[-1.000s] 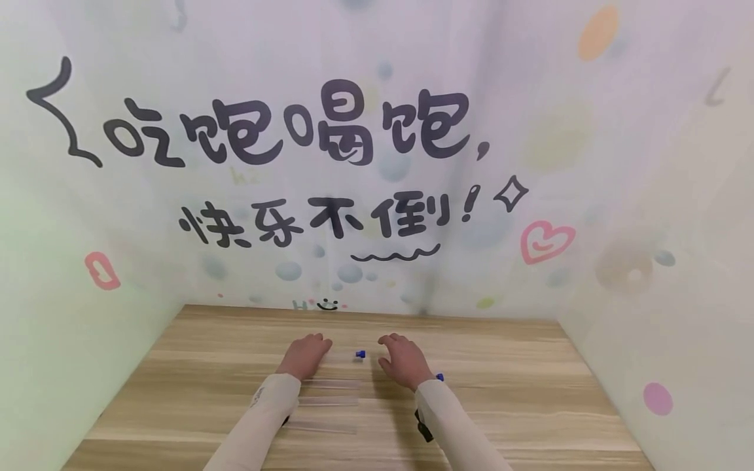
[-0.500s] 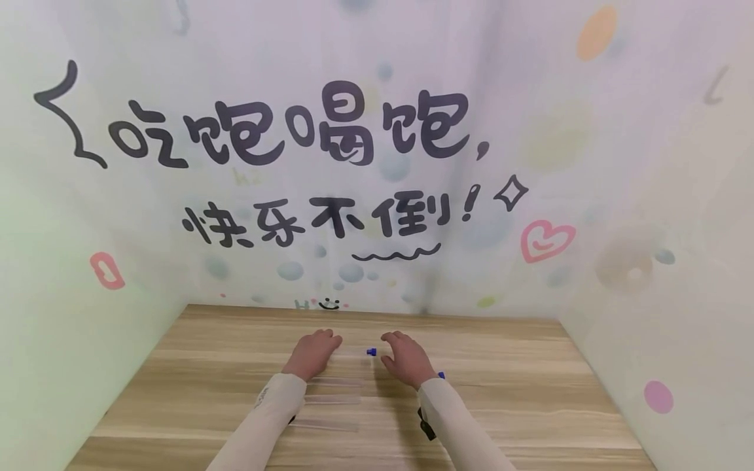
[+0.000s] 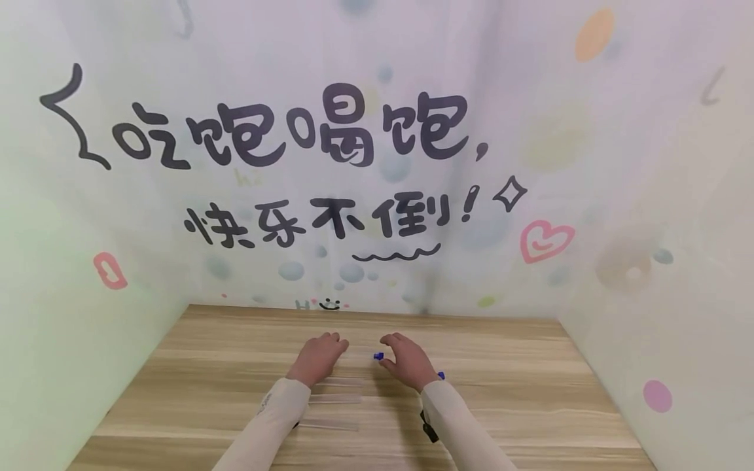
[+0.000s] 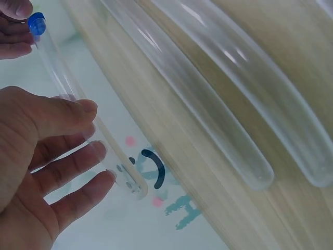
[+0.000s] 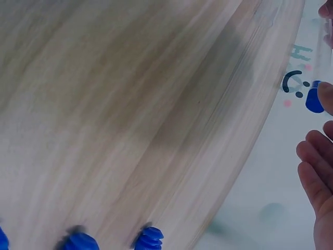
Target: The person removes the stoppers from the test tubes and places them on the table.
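My left hand (image 3: 321, 358) pinches a clear test tube (image 4: 62, 73) between thumb and fingers. It is held above the table, and its blue cap (image 4: 37, 24) points toward my right hand (image 3: 409, 361). The right hand's fingers are apart and loosely bent. Its thumb overlaps the cap in the right wrist view, though I cannot tell whether they touch. Below the left hand, uncapped clear tubes (image 4: 197, 99) lie side by side on the wooden table (image 3: 501, 392). Several loose blue caps (image 5: 149, 238) sit by the right wrist, partly cut off by the frame edge.
A white printed backdrop (image 3: 330, 216) with black lettering rises behind the table. Plain side walls (image 3: 660, 314) close in the left and right. The right forearm covers part of the table beside the caps.
My left hand has moved right with the test tube, bringing its blue cap up to the right hand's thumb. The right hand has hardly moved.
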A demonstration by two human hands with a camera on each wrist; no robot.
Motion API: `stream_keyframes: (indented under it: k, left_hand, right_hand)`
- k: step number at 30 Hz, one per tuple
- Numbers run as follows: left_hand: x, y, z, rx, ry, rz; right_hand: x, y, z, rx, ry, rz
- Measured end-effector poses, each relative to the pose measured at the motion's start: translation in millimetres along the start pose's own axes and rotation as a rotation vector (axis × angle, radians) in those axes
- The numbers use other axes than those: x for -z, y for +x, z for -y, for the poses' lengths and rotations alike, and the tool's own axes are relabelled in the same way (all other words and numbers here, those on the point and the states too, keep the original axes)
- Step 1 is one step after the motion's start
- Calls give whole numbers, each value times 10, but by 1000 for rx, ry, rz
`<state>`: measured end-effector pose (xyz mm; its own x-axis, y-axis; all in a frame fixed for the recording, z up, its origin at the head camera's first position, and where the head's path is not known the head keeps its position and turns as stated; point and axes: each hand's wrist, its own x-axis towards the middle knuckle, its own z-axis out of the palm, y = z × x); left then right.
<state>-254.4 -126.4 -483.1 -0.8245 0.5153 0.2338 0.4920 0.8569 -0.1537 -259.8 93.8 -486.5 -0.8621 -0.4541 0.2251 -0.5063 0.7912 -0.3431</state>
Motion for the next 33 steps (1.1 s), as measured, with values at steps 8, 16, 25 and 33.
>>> stream_keyframes:
  k: [8,16,25,33]
  left_hand:
    - [42,7,-46,5,-11,24]
    - [95,-20,-116,-33,4,-43]
    - [87,-16,-183,-68,25,-62]
    - [62,-4,-215,-72,47,-48]
  right_hand:
    - [37,-23,16,67,17,-5]
    - [43,-29,24,66,30,17]
    - [27,-78,-26,56,30,17]
    - [38,-98,-62,56,47,33]
